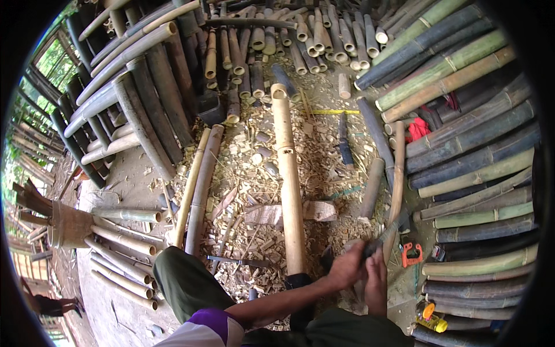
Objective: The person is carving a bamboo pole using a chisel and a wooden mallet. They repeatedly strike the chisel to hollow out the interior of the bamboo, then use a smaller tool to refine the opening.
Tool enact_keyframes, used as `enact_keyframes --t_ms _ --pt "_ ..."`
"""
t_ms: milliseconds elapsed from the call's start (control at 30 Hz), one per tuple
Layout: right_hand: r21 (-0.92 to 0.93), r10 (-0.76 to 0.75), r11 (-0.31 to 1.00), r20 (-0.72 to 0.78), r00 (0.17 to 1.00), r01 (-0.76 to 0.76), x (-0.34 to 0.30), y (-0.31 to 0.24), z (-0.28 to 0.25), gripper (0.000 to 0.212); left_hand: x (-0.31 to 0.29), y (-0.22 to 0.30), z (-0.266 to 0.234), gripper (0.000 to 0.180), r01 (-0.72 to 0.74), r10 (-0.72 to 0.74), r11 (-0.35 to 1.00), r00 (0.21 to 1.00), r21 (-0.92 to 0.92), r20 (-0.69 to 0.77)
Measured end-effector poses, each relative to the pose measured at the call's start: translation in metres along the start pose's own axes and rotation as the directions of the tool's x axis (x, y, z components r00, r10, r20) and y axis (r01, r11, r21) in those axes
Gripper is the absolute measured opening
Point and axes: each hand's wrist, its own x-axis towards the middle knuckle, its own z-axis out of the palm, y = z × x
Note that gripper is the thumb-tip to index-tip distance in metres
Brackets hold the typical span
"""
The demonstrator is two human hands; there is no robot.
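Item 1: my left hand (346,267) and right hand (376,276), fingers of both clenched on a dark tool handle (378,242), lower right, just beside the curved bamboo strip (396,185).
Item 2: long pale bamboo pole (291,191), centre, on chip-strewn floor (243,173), resting across a wood block (266,215).
Step, my guess: readying tool, mid-work. Next calls for firm two-hand grip, blade aimed away from my legs.

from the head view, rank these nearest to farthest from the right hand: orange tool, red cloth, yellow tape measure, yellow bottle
Measured from the right hand:
1. Orange tool, just to its right on the ground.
2. Yellow bottle, lower right, by the stacked bamboo.
3. Red cloth, well above, among the right-hand poles.
4. Yellow tape measure, farthest, top centre.
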Motion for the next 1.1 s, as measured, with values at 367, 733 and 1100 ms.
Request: enact_keyframes --t_ms 367,733,1100 --pt "-0.811 0.124 0.582 0.168 0.978 0.066 -0.015 0.071 -0.066 0.052 0.068 -0.037 -0.435 0.019 -0.487 -0.273 0.461 0.718 -0.742 -0.641" --pt "-0.927 -0.039 0.374 -0.007 0.999 0.008 -0.057 0.113 -0.084 0.076 0.142 -0.093 -0.58 0.033 -0.453 -0.423 0.173 0.768 -0.875 -0.481" --pt "-0.572 -0.048 0.783 0.334 0.941 0.243 0.025 0.126 0.057 0.071 0.008 -0.056 -0.347 0.025 -0.472 -0.213 0.501 0.745 -0.726 -0.632"
